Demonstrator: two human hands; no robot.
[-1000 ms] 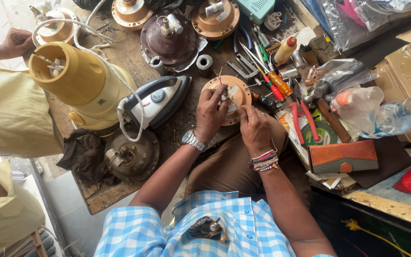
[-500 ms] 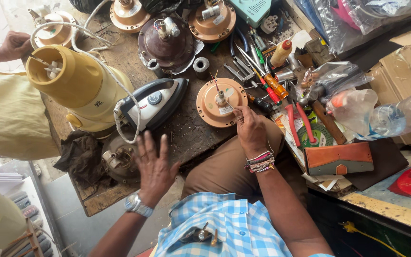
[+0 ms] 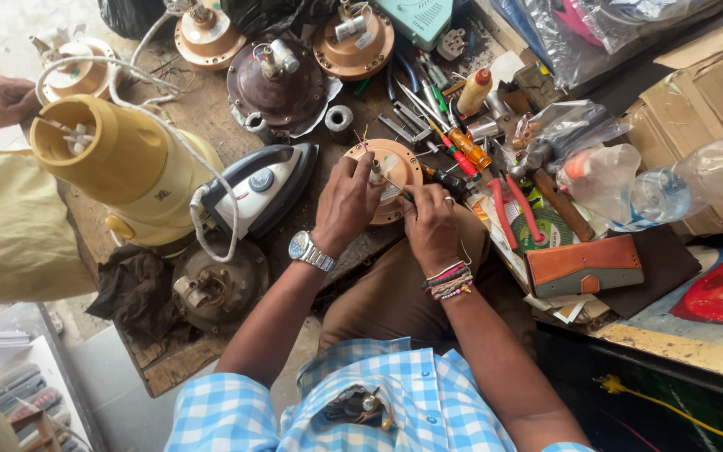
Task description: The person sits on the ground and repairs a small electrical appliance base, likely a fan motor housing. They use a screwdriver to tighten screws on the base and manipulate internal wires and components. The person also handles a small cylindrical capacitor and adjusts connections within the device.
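Left hand: the left hand (image 3: 346,201) rests on the left part of the round tan motor base (image 3: 385,172), fingers curled over its rim and pinching the short shaft at its middle; a wristwatch (image 3: 310,250) sits on that wrist.
Right hand: the right hand (image 3: 431,224) is closed around a thin screwdriver (image 3: 441,177) whose dark handle pokes out to the right of the knuckles; its tip points into the base. Beaded bracelets (image 3: 448,281) circle the wrist.
Motor base: lies flat at the near edge of the worktop (image 3: 211,117), just above the person's knees, partly hidden by both hands.
Left of it: a black and white clothes iron (image 3: 263,189), just beside the left hand, and a yellow mixer jar (image 3: 123,167) towards the left edge.
Right of it: a heap of red-handled pliers (image 3: 504,209) and screwdrivers near the right edge.
Far side: a dark brown motor base (image 3: 276,79) and two more tan ones.
Other person: a hand (image 3: 6,102) at the far left corner.
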